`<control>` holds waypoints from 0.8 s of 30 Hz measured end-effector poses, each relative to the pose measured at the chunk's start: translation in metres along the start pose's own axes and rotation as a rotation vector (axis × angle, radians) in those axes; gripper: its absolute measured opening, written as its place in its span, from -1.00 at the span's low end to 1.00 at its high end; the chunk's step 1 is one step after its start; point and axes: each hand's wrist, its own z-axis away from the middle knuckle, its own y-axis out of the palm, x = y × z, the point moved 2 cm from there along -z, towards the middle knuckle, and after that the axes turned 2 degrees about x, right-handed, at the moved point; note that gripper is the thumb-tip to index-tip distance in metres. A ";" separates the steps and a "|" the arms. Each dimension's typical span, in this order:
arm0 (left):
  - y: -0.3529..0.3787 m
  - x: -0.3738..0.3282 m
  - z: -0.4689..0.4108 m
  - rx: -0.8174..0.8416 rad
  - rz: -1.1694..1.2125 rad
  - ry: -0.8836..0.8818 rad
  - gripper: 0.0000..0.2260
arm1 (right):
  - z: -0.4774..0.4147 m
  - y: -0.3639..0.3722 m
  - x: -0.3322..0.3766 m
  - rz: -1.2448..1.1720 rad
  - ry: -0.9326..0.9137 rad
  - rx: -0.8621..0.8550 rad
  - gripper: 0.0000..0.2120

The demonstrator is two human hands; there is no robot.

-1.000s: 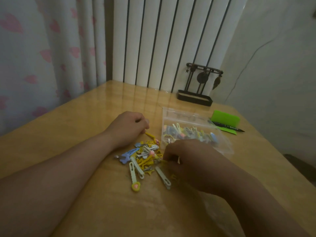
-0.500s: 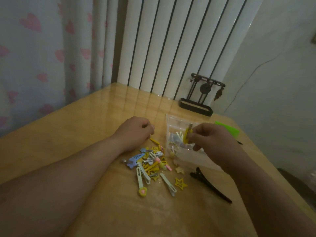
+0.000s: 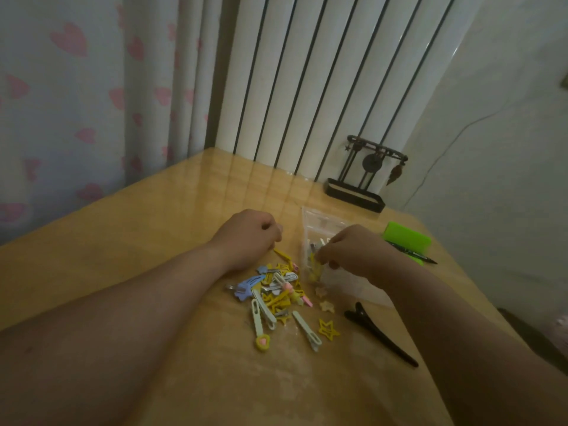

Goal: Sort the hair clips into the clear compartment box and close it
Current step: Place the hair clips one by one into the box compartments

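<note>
A pile of hair clips (image 3: 276,292), mostly yellow, pale and blue, lies on the wooden table (image 3: 153,241). To its right stands the clear compartment box (image 3: 319,221), open, with clips inside. My right hand (image 3: 353,252) hovers over the box's near-left part and pinches a yellow clip (image 3: 315,267) that points down into it. My left hand (image 3: 250,236) rests curled on the table just behind the pile; whether it holds a clip is hidden. A yellow star clip (image 3: 328,329), two pale stars (image 3: 326,305) and a long black clip (image 3: 379,336) lie apart from the pile.
A black metal stand (image 3: 356,192) sits at the table's back edge. A green case (image 3: 407,241) with a black pen (image 3: 412,253) lies right of the box. Curtain and white radiator fill the background; the table's right edge drops off nearby.
My right hand rose from the pile with a yellow clip, carried it to the box, and now lowers it into the near-left part. My left hand stayed put.
</note>
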 end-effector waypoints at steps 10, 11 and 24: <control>0.000 0.000 0.000 -0.006 -0.012 0.006 -0.74 | -0.004 0.006 -0.001 0.122 -0.042 -0.034 -0.72; 0.000 0.000 0.000 -0.006 -0.014 0.005 -0.74 | -0.005 0.008 -0.002 0.133 -0.051 -0.041 -0.72; -0.001 0.004 0.000 -0.008 -0.019 0.010 -0.74 | 0.023 0.008 -0.027 -0.097 -0.269 -0.432 -0.70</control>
